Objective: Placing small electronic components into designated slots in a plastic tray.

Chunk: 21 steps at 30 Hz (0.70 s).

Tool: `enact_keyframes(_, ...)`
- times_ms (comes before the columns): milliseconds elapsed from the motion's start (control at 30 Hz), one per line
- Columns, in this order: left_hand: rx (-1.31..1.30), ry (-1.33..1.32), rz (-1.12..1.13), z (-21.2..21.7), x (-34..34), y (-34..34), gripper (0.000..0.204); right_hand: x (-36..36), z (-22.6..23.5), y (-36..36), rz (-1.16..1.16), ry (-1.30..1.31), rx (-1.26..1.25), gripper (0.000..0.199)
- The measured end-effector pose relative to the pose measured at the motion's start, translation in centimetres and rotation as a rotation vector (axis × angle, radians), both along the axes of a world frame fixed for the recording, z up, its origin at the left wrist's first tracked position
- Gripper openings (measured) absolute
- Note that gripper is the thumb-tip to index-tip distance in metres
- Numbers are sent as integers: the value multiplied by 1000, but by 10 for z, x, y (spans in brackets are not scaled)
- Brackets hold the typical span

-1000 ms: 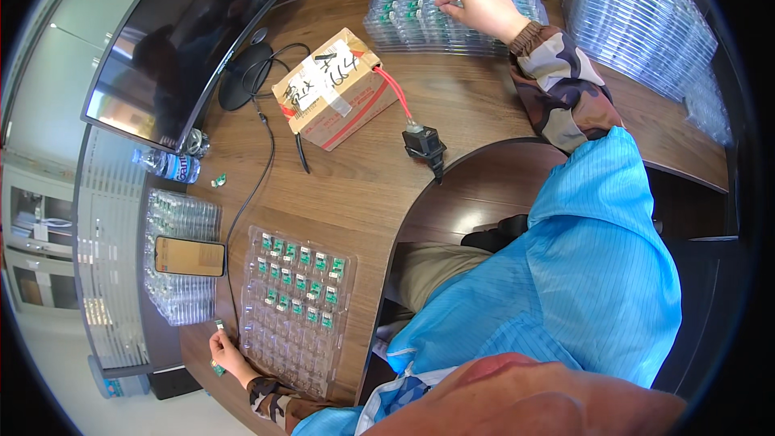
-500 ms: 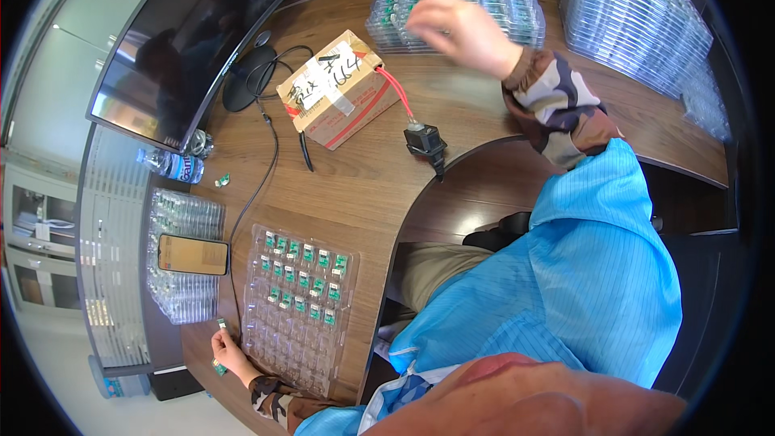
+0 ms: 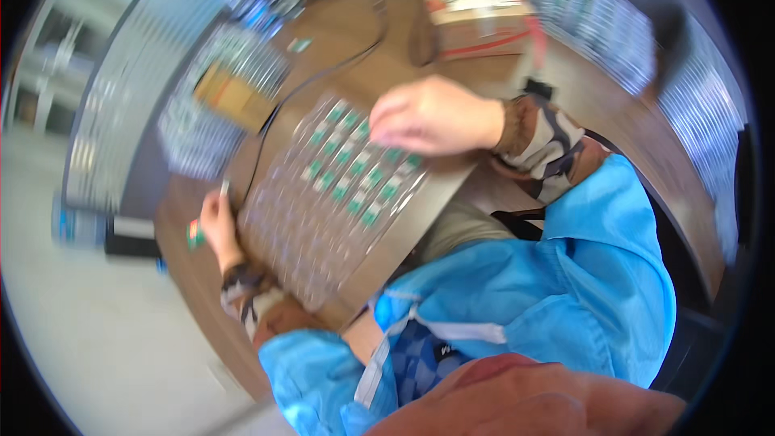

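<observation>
My left hand is at the table's left edge, closed in a pinch on a small circuit board that shows as a pale sliver at the fingertips. Another small green board lies just left of that hand. My right hand hangs over the far right part of a clear plastic tray. Its fingers are curled together and a little blurred; whatever they hold, if anything, is hidden. Small green-and-white boards fill the tray's far pockets, while the near pockets look bare.
Beyond the tray stands a taped cardboard box with red wires and a black plug. A phone rests on stacked trays at left. A black cable crosses the table. More stacked trays stand far right.
My right hand has come back from the far stacked trays to above the near tray. My left hand keeps its pinch. The view has turned, so the whole scene is shifted and blurred.
</observation>
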<state>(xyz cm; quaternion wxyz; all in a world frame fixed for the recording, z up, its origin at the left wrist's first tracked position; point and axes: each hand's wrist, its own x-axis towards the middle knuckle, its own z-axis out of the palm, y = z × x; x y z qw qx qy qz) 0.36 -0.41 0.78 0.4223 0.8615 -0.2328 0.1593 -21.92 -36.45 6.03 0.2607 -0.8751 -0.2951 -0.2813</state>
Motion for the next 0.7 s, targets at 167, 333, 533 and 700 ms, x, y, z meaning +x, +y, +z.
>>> enact_keyframes(167,56,-10,132,-3,5,3,19,83,0,25,52,154,256,11)
enact_keyframes(333,77,33,218,-2,10,-1,22,122,-16,44,39,304,310,11)
enact_keyframes(533,90,81,224,13,8,6,23,118,3,72,91,376,11,10)
enact_keyframes(700,121,76,235,15,9,5,23,114,3,83,88,323,-221,11)
